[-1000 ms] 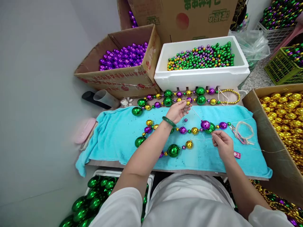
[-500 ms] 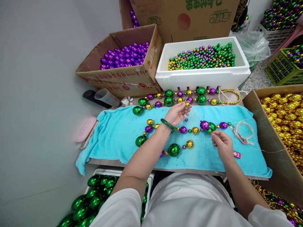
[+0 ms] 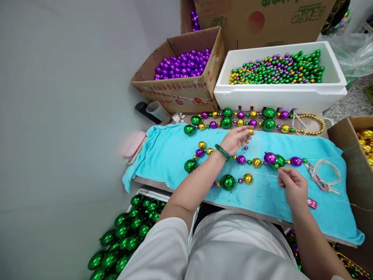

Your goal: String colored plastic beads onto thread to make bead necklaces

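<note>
Turquoise towel point(image 3: 166, 155) — plain; strung beads point(image 3: 270, 158) — purple, green and gold.

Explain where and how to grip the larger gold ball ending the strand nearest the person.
Probably pinch the gold ball around its rounded sides, coming from above and slightly right: its top is exposed, a small purple bead sits close on its left, and the towel lies beneath.

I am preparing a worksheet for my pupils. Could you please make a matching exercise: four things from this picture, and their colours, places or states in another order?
1. Left hand
2. Right hand
3. Towel
4. Foam box

A. White, holding small beads
B. Green bangle at wrist
C. Blue, under bead strings
D. Bare wrist, near pink tag

Pairs: 1-B, 2-D, 3-C, 4-A
</note>
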